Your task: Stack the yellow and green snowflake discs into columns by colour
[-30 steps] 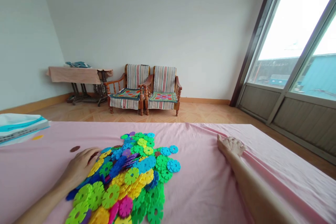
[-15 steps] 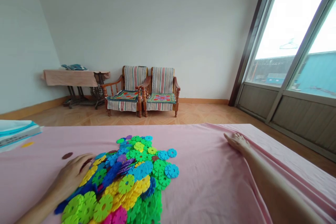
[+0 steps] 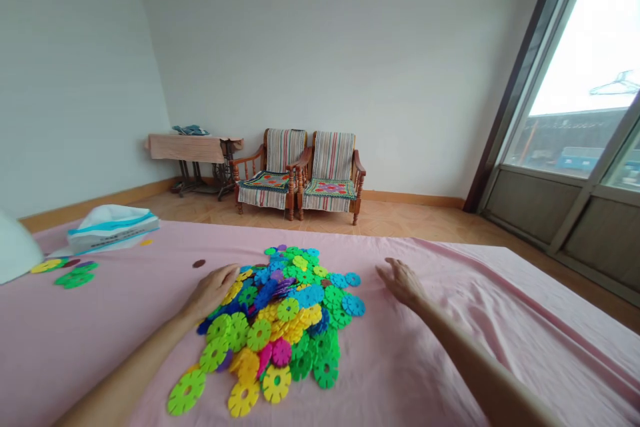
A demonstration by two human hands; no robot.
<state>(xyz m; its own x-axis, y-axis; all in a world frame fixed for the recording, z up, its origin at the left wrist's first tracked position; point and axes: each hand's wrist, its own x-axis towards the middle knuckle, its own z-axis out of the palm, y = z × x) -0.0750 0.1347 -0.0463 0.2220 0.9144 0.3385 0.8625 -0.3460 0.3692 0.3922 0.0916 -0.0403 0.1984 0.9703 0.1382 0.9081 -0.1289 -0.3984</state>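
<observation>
A heap of colourful notched plastic discs [image 3: 287, 310] lies on a pink cloth [image 3: 390, 360] in the lower middle. My left hand [image 3: 214, 288] rests against the left side of the heap, its fingertips beside yellow and blue discs; whether it grips any cannot be made out. To the right of the heap, my right hand [image 3: 400, 280] is over the cloth with its fingers apart and nothing in them. One brown disc [image 3: 199, 263] lies alone up and left of my left hand.
At the left are a white and blue plastic bag [image 3: 114, 230], a few loose discs [image 3: 75, 275] and a pale rounded object [image 3: 17, 250]. Two wooden armchairs [image 3: 330, 190] and a cloth-covered sewing table [image 3: 187, 148] stand beyond the cloth.
My right hand has moved left, closer to the heap, and the cloth there now lies in wrinkles. The view has turned left, showing more discs and the bag. My left hand stays by the heap.
</observation>
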